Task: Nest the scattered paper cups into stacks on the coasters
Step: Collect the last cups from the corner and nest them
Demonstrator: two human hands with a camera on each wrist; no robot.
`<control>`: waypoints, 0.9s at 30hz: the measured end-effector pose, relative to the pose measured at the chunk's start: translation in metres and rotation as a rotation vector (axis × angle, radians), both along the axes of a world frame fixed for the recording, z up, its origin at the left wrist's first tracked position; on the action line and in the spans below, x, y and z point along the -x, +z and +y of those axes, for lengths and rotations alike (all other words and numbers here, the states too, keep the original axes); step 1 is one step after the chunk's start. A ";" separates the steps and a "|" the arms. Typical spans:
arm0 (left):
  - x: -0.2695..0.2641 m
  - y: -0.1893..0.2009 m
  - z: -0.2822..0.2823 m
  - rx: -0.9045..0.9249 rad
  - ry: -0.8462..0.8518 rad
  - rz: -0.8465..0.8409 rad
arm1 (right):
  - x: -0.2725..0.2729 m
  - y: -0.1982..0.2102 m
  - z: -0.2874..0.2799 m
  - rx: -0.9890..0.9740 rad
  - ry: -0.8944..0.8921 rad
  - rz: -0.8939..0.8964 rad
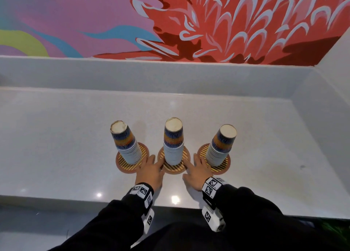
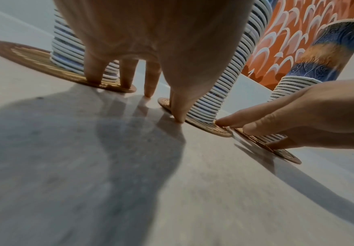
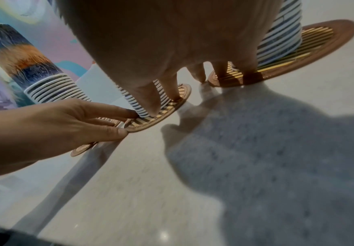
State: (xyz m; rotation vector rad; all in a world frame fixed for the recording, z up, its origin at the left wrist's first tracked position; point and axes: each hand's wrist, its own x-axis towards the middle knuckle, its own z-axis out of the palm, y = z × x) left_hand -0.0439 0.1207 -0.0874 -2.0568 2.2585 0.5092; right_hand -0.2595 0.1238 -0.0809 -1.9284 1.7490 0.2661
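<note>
Three stacks of upside-down paper cups stand in a row on the white counter: the left stack (image 1: 126, 144), middle stack (image 1: 173, 142) and right stack (image 1: 220, 146). Each stands on a round brown striped coaster: left coaster (image 1: 123, 165), middle coaster (image 1: 174, 170), right coaster (image 1: 224, 167). My left hand (image 1: 150, 161) lies flat between the left and middle stacks, straight fingers (image 2: 92, 71) touching both coasters. My right hand (image 1: 198, 162) lies flat between the middle and right stacks, its fingers (image 3: 249, 69) on those coasters. Neither hand holds anything.
The counter (image 1: 66, 137) ends in a raised white ledge (image 1: 132, 74) at the back, under a colourful mural (image 1: 227, 23). A white side wall (image 1: 322, 103) closes the right. The counter's front edge (image 1: 56, 199) runs just behind my wrists.
</note>
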 end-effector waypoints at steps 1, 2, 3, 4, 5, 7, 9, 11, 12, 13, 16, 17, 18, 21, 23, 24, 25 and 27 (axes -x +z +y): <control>0.004 0.000 -0.006 -0.003 -0.015 0.005 | 0.004 0.000 -0.004 -0.006 -0.011 -0.003; 0.009 0.000 -0.013 0.000 -0.029 0.012 | 0.008 0.001 -0.007 -0.013 -0.021 -0.006; 0.014 -0.001 -0.019 0.002 -0.040 0.022 | 0.014 0.001 -0.011 -0.016 -0.030 -0.006; 0.021 0.000 -0.026 0.001 -0.051 0.033 | 0.020 0.002 -0.015 -0.017 -0.038 -0.005; 0.028 0.001 -0.031 -0.002 -0.059 0.041 | 0.026 0.003 -0.019 -0.016 -0.044 -0.002; 0.042 0.001 -0.040 -0.005 -0.062 0.054 | 0.040 0.004 -0.025 -0.009 -0.052 0.007; 0.056 -0.001 -0.045 0.006 -0.063 0.049 | 0.053 0.005 -0.029 0.028 -0.053 0.028; 0.071 -0.002 -0.050 0.018 -0.053 0.038 | 0.067 0.007 -0.032 0.083 -0.056 0.046; 0.078 -0.001 -0.052 0.018 -0.043 0.037 | 0.073 0.008 -0.033 0.089 -0.059 0.045; 0.085 -0.002 -0.055 0.020 -0.038 0.037 | 0.079 0.008 -0.034 0.084 -0.065 0.040; 0.105 -0.003 -0.058 0.019 -0.019 0.030 | 0.096 0.007 -0.038 0.052 -0.079 0.031; 0.111 -0.003 -0.059 0.023 -0.013 0.032 | 0.101 0.006 -0.040 0.054 -0.077 0.030; 0.115 -0.003 -0.059 0.023 -0.005 0.033 | 0.105 0.006 -0.042 0.053 -0.076 0.028; 0.124 -0.005 -0.061 0.028 0.014 0.035 | 0.118 0.007 -0.048 0.053 -0.069 0.026; 0.127 -0.005 -0.064 0.032 0.021 0.043 | 0.124 0.007 -0.052 0.067 -0.059 0.040; 0.129 -0.005 -0.065 0.032 0.024 0.040 | 0.125 0.008 -0.053 0.068 -0.052 0.045; 0.130 -0.006 -0.067 0.032 0.020 0.040 | 0.126 0.007 -0.053 0.068 -0.044 0.045; 0.131 -0.007 -0.069 0.027 0.015 0.036 | 0.127 0.006 -0.053 0.047 -0.039 0.048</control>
